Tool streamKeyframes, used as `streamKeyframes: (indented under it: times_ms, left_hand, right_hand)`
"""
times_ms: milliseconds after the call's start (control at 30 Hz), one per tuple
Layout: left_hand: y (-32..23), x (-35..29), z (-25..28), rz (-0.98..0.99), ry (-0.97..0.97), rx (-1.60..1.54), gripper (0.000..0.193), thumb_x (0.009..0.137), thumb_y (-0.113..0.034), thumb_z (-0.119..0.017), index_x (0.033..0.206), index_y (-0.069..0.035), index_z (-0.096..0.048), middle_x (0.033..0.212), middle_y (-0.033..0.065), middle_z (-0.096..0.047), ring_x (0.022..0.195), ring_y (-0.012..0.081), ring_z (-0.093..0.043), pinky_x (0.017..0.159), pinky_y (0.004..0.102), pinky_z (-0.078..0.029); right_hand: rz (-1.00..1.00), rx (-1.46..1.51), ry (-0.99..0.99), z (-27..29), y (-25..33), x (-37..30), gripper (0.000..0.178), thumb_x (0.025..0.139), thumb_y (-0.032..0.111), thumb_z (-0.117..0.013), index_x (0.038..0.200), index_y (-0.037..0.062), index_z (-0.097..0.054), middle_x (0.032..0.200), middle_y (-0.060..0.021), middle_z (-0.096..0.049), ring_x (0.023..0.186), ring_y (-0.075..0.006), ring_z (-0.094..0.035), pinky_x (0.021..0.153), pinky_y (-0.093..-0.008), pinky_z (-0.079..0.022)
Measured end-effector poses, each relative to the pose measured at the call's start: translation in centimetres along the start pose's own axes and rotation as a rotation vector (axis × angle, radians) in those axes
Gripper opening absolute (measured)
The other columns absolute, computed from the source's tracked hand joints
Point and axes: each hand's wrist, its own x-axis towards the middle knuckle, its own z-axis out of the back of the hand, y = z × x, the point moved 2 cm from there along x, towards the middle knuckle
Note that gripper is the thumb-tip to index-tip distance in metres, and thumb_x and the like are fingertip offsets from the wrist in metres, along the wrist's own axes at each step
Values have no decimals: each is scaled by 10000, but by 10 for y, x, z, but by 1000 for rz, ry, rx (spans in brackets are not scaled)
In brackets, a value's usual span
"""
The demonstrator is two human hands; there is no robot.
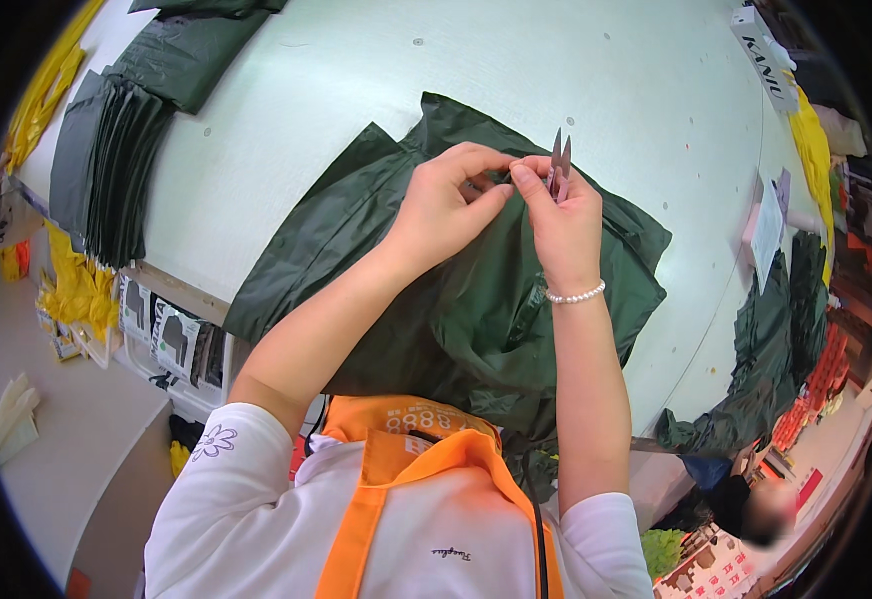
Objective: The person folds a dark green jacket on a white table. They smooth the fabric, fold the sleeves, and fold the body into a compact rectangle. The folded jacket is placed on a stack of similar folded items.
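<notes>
A dark green, thin, shiny sheet of fabric (351, 235) lies crumpled over the near part of the table and hangs toward my lap. Above its middle, my left hand (446, 200) is closed, thumb and fingertips pinching a small bit of the fabric. Right beside it, fingertips almost touching, is my right hand (568, 225), with a bead bracelet at the wrist. It holds a small pair of scissors (560, 160), blades pointing up and away from me and slightly apart, while its thumb and finger meet at the same spot. The exact bit pinched is hidden by the fingers.
A pale table (576, 70) spreads ahead. Folded dark green pieces (111, 165) are stacked at its left, and more dark green fabric (766, 339) hangs at the right edge. A white box (764, 60) stands far right. Yellow fabric (78, 290) hangs at the left; a person (746, 504) is at lower right.
</notes>
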Motion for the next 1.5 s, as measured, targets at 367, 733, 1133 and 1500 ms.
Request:
streamKeyframes:
  times_ms: [367,733,1133,1500]
  left_hand:
    - [15,0,-9,199,-205,-228,112,779,-4,-709,881,11,-665,873,62,-687,794,110,-653,724,236,-532]
    - [5,-7,-12,-78,-242,1,88,770,38,-685,846,3,-657,836,61,-670,754,131,-659,672,247,-538]
    - [0,-10,-15,-473,-254,453,125,695,28,-700,793,-38,-663,813,69,-632,684,202,-631,571,275,-504]
    - [-4,-14,-19,-799,-247,584,235,588,62,-705,799,-34,-669,799,59,-602,654,217,-601,548,292,-489]
  right_hand:
    - [-180,162,-98,4,-16,-5,201,932,229,-598,965,31,-607,695,60,-504,578,-6,-387,497,-185,-312]
    - [-8,-285,3,25,-9,-25,196,922,205,-599,903,9,-602,750,6,-609,587,-36,-449,549,-204,-393]
    - [142,-492,-2,41,-2,-17,140,862,164,-656,891,34,-610,783,-48,-611,624,-130,-547,589,-247,-447]
    - [318,-803,289,53,31,-3,201,848,234,-674,914,58,-602,864,-60,-609,734,-225,-633,637,-305,-483]
